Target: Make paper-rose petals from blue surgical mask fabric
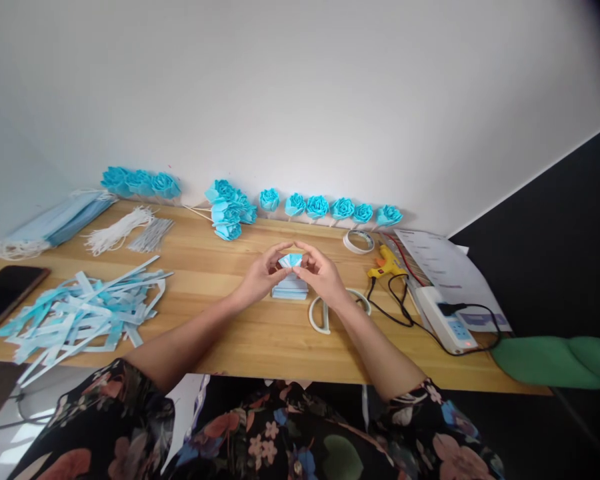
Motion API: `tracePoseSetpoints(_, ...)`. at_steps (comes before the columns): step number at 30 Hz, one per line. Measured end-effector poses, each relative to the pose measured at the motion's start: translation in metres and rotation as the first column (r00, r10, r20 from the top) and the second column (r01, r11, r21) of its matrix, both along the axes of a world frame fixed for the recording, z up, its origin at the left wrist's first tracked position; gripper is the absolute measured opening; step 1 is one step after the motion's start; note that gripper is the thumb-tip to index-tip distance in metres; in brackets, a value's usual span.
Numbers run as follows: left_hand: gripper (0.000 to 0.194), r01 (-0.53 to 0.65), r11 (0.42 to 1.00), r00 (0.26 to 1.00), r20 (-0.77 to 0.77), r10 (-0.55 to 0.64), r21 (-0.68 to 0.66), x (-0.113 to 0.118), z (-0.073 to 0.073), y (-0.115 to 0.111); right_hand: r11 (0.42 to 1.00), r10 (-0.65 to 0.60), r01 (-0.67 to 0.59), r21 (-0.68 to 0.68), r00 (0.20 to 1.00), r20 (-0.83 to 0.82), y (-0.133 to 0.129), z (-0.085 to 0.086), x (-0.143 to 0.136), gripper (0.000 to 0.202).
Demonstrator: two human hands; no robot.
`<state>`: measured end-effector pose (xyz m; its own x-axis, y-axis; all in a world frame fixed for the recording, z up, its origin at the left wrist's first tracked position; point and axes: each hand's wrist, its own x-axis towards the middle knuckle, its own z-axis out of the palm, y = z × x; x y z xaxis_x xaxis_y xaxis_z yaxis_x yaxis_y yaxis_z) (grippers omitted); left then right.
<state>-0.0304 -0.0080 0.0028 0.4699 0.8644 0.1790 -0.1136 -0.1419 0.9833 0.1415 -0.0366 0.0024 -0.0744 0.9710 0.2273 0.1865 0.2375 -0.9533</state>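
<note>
Between my two hands, a small folded piece of blue-and-white mask fabric (292, 260) is held up over the table. My left hand (264, 270) pinches its left side, thumb toward me. On the other side my right hand (325, 270) pinches it the same way, and the fingertips of both hands nearly meet behind it. Just below lies a stack of pale blue cut pieces (290, 288). White-handled scissors (320, 320) rest beneath my right wrist, their blades partly hidden.
Blue fabric roses (317, 207) line the wall, with a bunch (229, 210) further left. Cut strips (90, 310), wires (151, 235), white cords (117, 230), face masks (65, 217) and a phone (5, 293) lie left. Right are tape (359, 242), a yellow glue gun (386, 262) and a power strip (445, 320).
</note>
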Motion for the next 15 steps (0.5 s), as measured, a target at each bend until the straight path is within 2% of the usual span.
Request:
tracePoseSetpoints(7,0.063,0.021,0.999,1.0,-0.02,-0.022,-0.047,-0.0008,0.0023,-0.0012,0.997,-0.015,0.004,-0.075,0.989,-0.146,-0.0087,0.0061,0.0061,0.044)
tracePoseSetpoints(11,0.066,0.031,0.997,0.999,-0.032,-0.033,-0.066,-0.0004,0.0017,-0.002,0.998,0.002,-0.009,-0.056,0.992,-0.125,-0.0087,0.0068,0.0058,0.049)
tracePoseSetpoints(15,0.063,0.035,0.997,0.998,-0.056,-0.039,-0.072,0.0,0.0005,-0.0009,0.999,-0.042,0.042,-0.012,0.994,-0.097,-0.0077,0.0051,0.0041,0.047)
